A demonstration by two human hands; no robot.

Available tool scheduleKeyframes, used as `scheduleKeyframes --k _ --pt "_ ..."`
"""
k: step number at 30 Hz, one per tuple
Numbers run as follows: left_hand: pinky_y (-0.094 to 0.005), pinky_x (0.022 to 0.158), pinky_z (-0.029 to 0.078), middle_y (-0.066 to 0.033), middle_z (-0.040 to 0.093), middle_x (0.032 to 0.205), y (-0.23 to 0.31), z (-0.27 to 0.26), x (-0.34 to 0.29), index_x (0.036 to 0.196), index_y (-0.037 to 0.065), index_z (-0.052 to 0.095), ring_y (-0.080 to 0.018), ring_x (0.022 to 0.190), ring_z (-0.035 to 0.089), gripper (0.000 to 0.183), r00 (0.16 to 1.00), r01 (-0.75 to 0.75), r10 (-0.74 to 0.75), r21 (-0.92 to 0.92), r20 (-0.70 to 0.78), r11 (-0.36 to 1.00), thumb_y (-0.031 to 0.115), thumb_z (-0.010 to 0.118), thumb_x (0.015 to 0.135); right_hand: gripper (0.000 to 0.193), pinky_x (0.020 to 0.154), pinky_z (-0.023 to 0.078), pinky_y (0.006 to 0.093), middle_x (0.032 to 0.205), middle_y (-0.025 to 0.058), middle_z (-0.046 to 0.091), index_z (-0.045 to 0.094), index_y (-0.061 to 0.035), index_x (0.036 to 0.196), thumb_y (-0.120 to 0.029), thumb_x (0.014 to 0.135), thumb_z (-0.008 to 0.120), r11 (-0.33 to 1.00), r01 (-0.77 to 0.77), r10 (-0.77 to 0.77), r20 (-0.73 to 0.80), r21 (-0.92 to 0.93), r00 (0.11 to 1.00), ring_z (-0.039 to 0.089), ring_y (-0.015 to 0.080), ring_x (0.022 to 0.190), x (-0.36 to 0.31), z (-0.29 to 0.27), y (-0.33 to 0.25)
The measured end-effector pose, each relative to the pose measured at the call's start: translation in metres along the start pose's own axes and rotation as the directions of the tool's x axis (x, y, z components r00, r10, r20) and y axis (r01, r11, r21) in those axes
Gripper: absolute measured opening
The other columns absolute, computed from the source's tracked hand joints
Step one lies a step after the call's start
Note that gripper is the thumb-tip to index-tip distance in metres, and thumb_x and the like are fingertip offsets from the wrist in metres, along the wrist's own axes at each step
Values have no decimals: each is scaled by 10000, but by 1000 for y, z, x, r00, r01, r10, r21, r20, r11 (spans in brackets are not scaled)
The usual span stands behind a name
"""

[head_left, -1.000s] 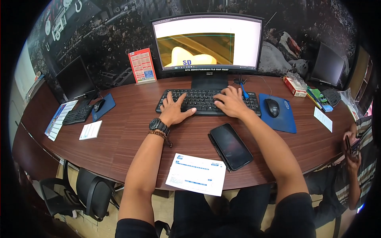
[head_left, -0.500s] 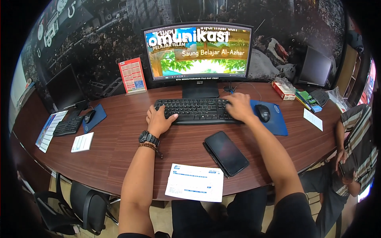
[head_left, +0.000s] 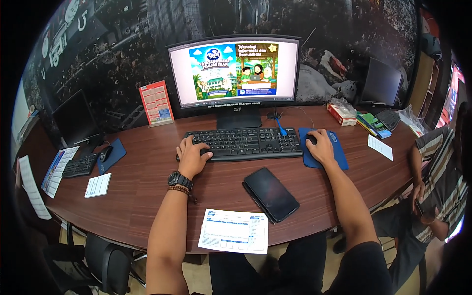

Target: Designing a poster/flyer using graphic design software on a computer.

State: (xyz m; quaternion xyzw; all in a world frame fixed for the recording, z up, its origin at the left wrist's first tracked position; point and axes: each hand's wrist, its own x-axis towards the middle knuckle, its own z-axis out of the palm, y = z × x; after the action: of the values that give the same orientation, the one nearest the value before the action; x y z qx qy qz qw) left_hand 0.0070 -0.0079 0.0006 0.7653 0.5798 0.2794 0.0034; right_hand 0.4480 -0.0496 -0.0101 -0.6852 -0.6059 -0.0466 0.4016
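Note:
My left hand (head_left: 192, 157) rests on the left end of a black computer keyboard (head_left: 246, 143), its fingers spread over the keys and the thumb lying along the front edge. A watch and beaded bracelets circle that wrist. Cupped in my right hand (head_left: 322, 148) is a black computer mouse (head_left: 311, 139), mostly covered by the palm and fingers. It sits on a blue mouse pad (head_left: 339, 156) just right of the keyboard. Behind the keyboard stands a lit monitor (head_left: 184, 73), with two colourful illustrated pages side by side on a pale background.
A black phone (head_left: 270, 194) lies in front of the keyboard, with a printed form (head_left: 233, 231) nearer the desk edge. A red desk calendar (head_left: 156, 103) stands left of the monitor. Other screens, a box (head_left: 341, 114) and papers flank me. At right sits another person (head_left: 432, 172).
My right hand has moved off the keyboard's right end onto the mouse. The screen has gone from an enlarged picture to two whole pages. My left hand stays on the keyboard.

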Motion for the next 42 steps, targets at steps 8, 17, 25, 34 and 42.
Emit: scheduleKeyframes --k 8,17,25,34,42 --pt "-584 1130 240 -265 440 1449 2 8 1 1133 113 740 -436 1385 339 403 993 87 -88 -15 -81 996 416 732 867 375 964 492 450 1221 184 575 698 -73 1158 -239 823 671 1000 -1 1 -20 23 1000 598 387 1127 2 4 7" --pt "-488 969 480 -231 512 1236 4 5 1 1165 -51 618 -425 1171 509 515 979 151 -146 29 -140 988 320 769 842 403 972 487 446 1226 189 566 692 -65 1178 -252 821 674 998 22 -22 5 58 1000 599 394 1123 1 3 7" --pt "-488 934 510 -248 508 1206 4 2 3 1006 -130 636 -425 1143 525 528 975 213 -207 77 -79 974 358 760 845 409 961 491 450 1229 178 565 691 -70 1176 -267 818 667 999 24 -24 17 33 1000 607 389 1114 3 3 5" --pt "-487 944 506 -251 505 1231 5 1 3 1008 -134 641 -430 1158 516 541 975 214 -208 76 -76 974 373 750 851 404 963 492 456 1228 183 567 687 -77 1167 -274 816 653 1000 12 -12 8 21 1000 599 392 1127 4 5 9" --pt "-490 952 500 -249 505 1238 4 2 2 1013 -131 645 -430 1172 503 544 973 220 -213 76 -90 973 376 752 849 409 968 489 454 1230 194 564 683 -70 1181 -264 822 648 1000 7 -7 -12 25 1000 596 395 1129 4 7 9"
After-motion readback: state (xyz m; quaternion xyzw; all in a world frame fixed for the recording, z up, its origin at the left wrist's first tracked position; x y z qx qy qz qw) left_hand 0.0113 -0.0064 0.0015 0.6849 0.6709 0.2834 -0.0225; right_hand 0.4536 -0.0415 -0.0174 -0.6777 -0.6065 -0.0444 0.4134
